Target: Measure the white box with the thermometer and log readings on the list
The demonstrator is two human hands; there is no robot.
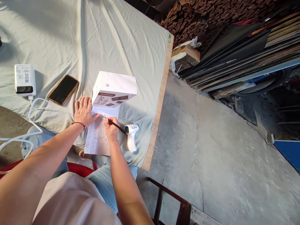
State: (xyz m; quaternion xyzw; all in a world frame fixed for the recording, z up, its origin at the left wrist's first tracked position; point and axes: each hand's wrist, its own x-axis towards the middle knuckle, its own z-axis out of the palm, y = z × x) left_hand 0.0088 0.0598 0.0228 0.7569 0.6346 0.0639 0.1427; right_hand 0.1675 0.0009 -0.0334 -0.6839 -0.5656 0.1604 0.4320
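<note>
Gripping a black pen (117,126) between thumb and curled fingers, the right hand (111,128) is resting its heel on a sheet of paper (95,139) with the pen tip touching the page near its upper edge. The left hand (83,111) is lying flat and spread wide, palm down, pressing on the top left part of the same sheet, with a ring showing on one finger and a red cord around the wrist. The paper is white, long and narrow, filled with tight rows of small handwriting too fine to read, and it is lying on a pale cloth (70,37) at the near edge of the table, its lower end hanging just over that edge above the person's lap. Its top is tucked under or against a white box (113,88) with a brown label, which is standing just beyond both hands. Just beside the right hand, a white and blue handheld thermometer (131,136) is lying on the cloth, the pen's back end pointing at its head. Further left, a phone in a tan case (63,89) is lying screen up, and beyond it a white power bank (24,79) is sitting with a white cable (32,109) trailing off the table. A bare plywood edge (159,103) is bordering the cloth on the right, above a concrete floor (222,156).
</note>
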